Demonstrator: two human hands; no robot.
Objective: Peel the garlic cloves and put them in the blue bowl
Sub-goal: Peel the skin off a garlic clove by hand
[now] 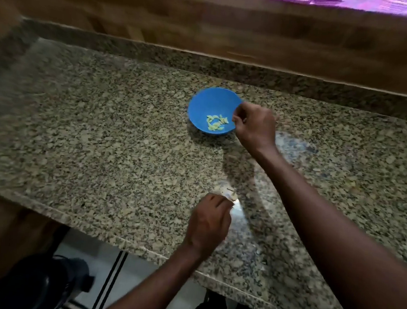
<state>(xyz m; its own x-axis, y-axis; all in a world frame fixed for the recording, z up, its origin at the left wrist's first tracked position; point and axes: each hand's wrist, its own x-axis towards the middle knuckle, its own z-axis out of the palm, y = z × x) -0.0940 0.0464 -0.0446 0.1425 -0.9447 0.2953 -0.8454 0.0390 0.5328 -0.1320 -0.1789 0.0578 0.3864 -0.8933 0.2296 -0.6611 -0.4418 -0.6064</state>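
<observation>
Right hand (253, 124), grip curled at the right rim of the round blue plastic bowl (202, 105) of pale peeled garlic cloves (216, 123) mid-desk, contents hidden; left hand (208, 224), grip pinching papery garlic skins (229, 195), nearer the front edge.

No legible text — none anywhere.

The bowl (208, 106) is plain bright blue; the peeled garlic cloves (216, 123) in it are pale yellow. The granite counter (101, 134) is speckled beige, grey and black, its backsplash (230, 44) streaked brown.
</observation>
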